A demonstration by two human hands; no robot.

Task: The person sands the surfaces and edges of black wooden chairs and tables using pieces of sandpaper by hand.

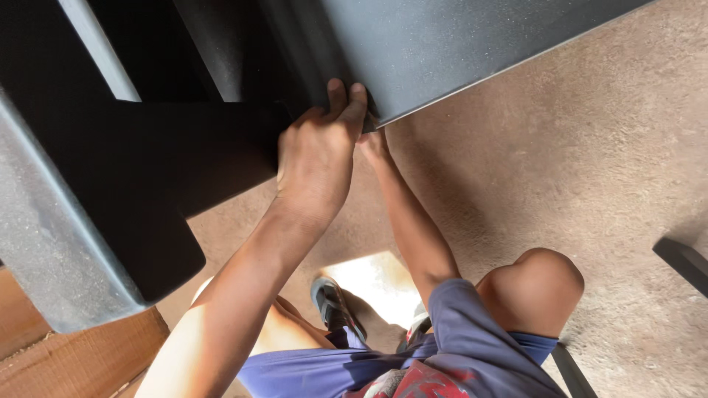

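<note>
While the left hand (pixel 317 158) clamps its fingers (pixel 346 99) on the near edge of the dark grey panel (pixel 457 44) above the floor (pixel 590 169), the right hand (pixel 374 144), grip hidden, reaches beneath; positioning seems underway, calling for steady support.

A rough, brownish concrete floor (pixel 590 162) fills the view from twelve o'clock round to five. A bright patch of sunlight (pixel 376 284) lies on it near six o'clock, with softer shade around. At eight o'clock sits a sheet of brown cardboard (pixel 81 357). A dark bar (pixel 682 262) enters at the three o'clock edge, and another dark strip (pixel 571 372) at five.
</note>
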